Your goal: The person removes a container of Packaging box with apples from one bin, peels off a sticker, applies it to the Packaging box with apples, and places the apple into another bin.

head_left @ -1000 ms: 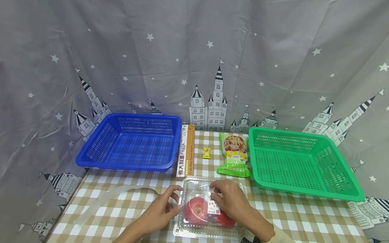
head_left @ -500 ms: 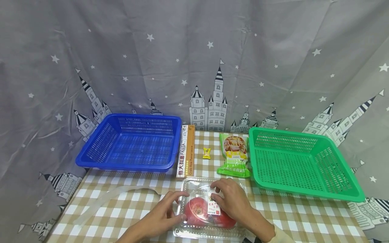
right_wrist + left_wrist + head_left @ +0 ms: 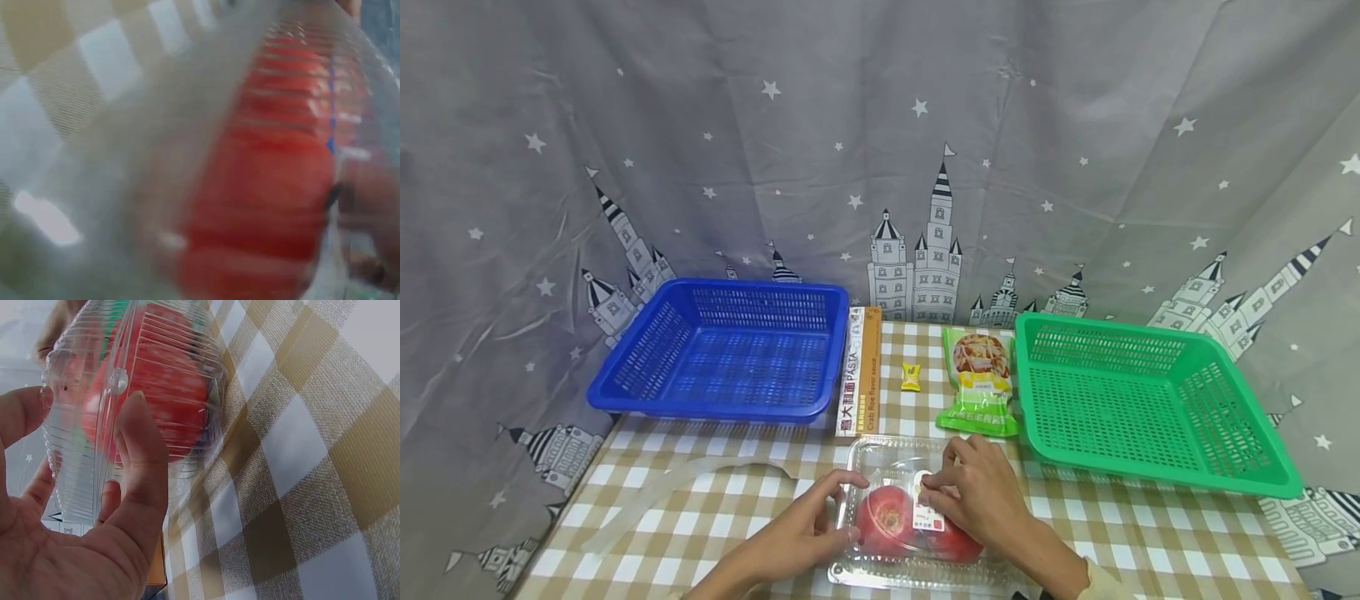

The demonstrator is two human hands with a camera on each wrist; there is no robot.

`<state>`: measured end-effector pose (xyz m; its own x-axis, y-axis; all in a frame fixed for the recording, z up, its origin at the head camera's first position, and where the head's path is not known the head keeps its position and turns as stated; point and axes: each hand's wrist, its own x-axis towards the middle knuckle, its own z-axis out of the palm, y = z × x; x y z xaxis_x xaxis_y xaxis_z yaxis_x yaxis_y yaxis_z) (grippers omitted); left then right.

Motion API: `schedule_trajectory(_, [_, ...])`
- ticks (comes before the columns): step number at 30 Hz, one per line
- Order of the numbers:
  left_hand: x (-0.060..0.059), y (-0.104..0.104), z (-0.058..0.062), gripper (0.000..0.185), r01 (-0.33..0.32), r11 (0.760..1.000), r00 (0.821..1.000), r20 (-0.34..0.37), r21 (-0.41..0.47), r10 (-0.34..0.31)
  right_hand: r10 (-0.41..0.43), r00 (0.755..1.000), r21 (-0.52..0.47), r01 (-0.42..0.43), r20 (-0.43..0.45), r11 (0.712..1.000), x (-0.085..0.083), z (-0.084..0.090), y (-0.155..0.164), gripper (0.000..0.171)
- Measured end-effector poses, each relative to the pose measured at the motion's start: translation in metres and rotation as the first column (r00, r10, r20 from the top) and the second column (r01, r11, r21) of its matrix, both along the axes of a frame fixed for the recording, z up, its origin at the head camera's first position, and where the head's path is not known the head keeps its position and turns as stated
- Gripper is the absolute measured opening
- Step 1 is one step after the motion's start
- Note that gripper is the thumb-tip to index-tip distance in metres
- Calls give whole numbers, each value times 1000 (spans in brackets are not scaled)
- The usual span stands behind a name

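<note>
A clear plastic clamshell box [image 3: 917, 521] with red apples [image 3: 887, 521] inside is seen lying on the checked tablecloth [image 3: 700, 517] at the near edge of the table, and it is gripped on both sides. The left hand [image 3: 797, 533] is curled round its left edge, thumb and fingers pinching the rim, while the right hand [image 3: 981, 500] is laid over the lid with bent fingers pressing by the label. Behind are found a blue basket [image 3: 722, 354], a pasta box [image 3: 861, 371], a green snack bag [image 3: 980, 382] and a green basket [image 3: 1150, 400].
</note>
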<state>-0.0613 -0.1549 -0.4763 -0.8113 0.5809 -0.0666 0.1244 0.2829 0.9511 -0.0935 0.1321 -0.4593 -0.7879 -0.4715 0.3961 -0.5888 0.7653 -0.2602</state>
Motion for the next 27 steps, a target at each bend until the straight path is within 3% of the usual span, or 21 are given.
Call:
schedule_trajectory(7, [1, 1, 1, 52, -30, 1000, 999, 26, 2, 30, -2, 1000, -9, 2, 26, 1000, -2, 1, 4, 18])
schedule_trajectory(19, [1, 4, 5, 51, -61, 998, 996, 63, 11, 60, 55, 996, -80, -60, -64, 995, -2, -6, 16, 25])
schedule_trajectory(24, [2, 4, 4, 57, -81, 997, 995, 62, -12, 82, 94, 991, -197, -112, -98, 974, 0, -7, 23, 27])
schedule_trajectory(27, [3, 4, 3, 59, -92, 995, 994, 51, -32, 93, 75, 992, -332, -105, -102, 938, 3, -6, 35, 25])
